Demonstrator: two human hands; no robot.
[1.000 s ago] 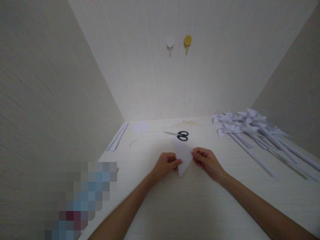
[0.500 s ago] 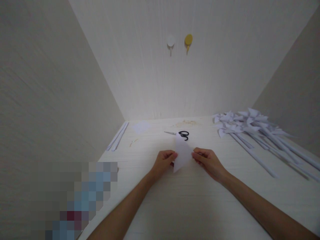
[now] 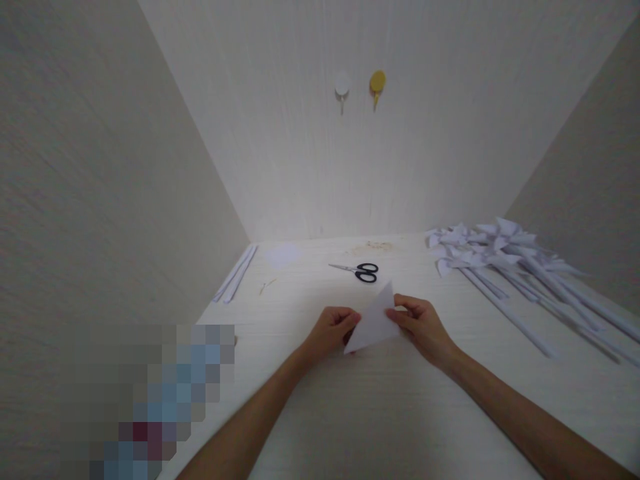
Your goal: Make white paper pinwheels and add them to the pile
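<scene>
Folded white paper triangle point(image 3: 374, 321) pinched between left hand point(image 3: 331, 331) and right hand point(image 3: 419, 323), low over the table point(image 3: 350, 400). Scissors point(image 3: 361, 271) just behind, paper pinwheels point(image 3: 493, 250) well right, paper strips point(image 3: 235, 273) far left. Nothing between.

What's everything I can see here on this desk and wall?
paper triangle: one, white, held between both hands above the desk
scissors: one, black handles, behind the triangle
pinwheels: a pile, white, far right of the desk
paper strips: a few, white, far left by the wall
paper square: one, white, back left
hooks: two, one white and one yellow, on the back wall
desk: one, pale wood
left hand: pinching the triangle's left edge
right hand: pinching its right edge
</scene>
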